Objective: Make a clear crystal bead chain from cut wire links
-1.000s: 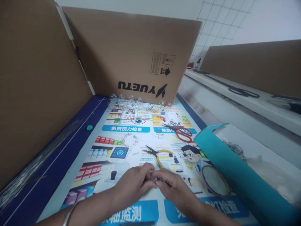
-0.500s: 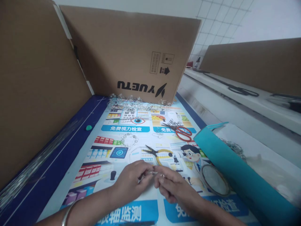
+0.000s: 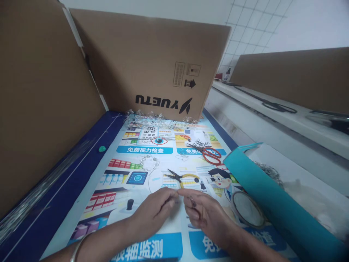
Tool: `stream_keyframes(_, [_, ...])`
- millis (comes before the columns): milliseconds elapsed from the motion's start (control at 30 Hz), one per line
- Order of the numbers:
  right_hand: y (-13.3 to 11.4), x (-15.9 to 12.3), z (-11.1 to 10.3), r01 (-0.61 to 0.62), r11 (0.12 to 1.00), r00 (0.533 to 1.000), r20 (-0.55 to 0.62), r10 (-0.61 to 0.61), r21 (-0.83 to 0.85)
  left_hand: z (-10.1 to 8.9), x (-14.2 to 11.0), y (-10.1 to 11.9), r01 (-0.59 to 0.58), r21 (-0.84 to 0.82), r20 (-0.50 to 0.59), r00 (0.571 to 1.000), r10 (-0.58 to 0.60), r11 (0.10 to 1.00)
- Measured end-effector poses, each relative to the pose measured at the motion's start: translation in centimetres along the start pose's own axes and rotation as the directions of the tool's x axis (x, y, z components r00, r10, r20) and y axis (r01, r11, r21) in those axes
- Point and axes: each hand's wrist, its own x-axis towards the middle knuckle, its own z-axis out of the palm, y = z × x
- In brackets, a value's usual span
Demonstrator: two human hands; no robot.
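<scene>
2 cardboard panels (image 3: 114,51), left and back of a blue table (image 3: 64,193), poster (image 3: 166,162) spread on top; gridded wall (image 3: 251,29) beyond. Teal box (image 3: 256,196), right: we see a wiry tangle (image 3: 268,173), something pale (image 3: 308,200), blurred. Right hand (image 3: 208,214), curled, grips a small shiny piece (image 3: 193,202) above the poster, near pliers (image 3: 179,178). Left hand (image 3: 153,213), fingers curled in; we cannot tell if it holds anything.

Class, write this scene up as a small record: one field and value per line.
Left hand: fingers closed together, anything held is hidden
Right hand: fingers curled around small shiny piece
Nearer tool: yellow-handled metal pliers, just beyond the hands
Farther tool: red-handled metal scissors
Beadwork: ring of clear round beads, left of the scissors
Box: open long teal box at right
</scene>
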Motion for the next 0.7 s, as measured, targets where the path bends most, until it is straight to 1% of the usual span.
stream_keyframes(100, [0.0, -0.1, 0.1, -0.011, 1.0, 1.0, 0.002, 0.011, -0.016, 0.0, 0.2, 0.1, -0.056, -0.047, 0.016, 0.998, 0.057, 0.997])
stream_keyframes(167, [0.0, -0.1, 0.1, -0.016, 1.0, 1.0, 0.017, 0.016, -0.02, 0.0, 0.3, -0.1, -0.052, -0.041, 0.014, 0.999, 0.053, 0.998])
stream_keyframes(233, [0.1, 0.0, -0.1, 0.001, 1.0, 0.998, 0.06, 0.0, -0.011, 0.2, 0.4, -0.3, -0.029, -0.035, 0.002, 1.0, 0.029, 0.999])
stream_keyframes(333, [0.4, 0.2, -0.5, 0.034, 0.999, 0.991, 0.133, -0.034, -0.003, 0.4, 0.3, -0.6, 0.06, -0.071, -0.01, 0.998, -0.06, 0.996])
stream_keyframes(400, [0.6, 0.3, -0.7, 0.047, 0.999, 0.988, 0.15, -0.048, 0.007, 0.5, 0.2, -0.7, 0.108, -0.096, -0.01, 0.994, -0.11, 0.989])
stream_keyframes(433, [0.7, 0.3, -0.8, 0.053, 0.998, 0.987, 0.149, -0.055, 0.013, 0.6, 0.2, -0.8, 0.115, -0.095, -0.007, 0.993, -0.116, 0.989])
stream_keyframes(500, [0.7, 0.4, -0.8, 0.062, 0.998, 0.988, 0.14, -0.064, 0.018, 0.6, 0.1, -0.8, 0.088, -0.054, -0.013, 0.996, -0.089, 0.995])
stream_keyframes(600, [0.8, 0.4, -0.7, 0.074, 0.997, 0.989, 0.128, -0.073, 0.003, 0.7, 0.1, -0.9, -0.006, 0.036, -0.036, 0.999, 0.007, 0.999])
stream_keyframes(700, [0.8, 0.4, -0.7, 0.083, 0.996, 0.987, 0.141, -0.078, -0.031, 0.8, 0.1, -1.1, -0.077, 0.086, -0.055, 0.995, 0.082, 0.993])
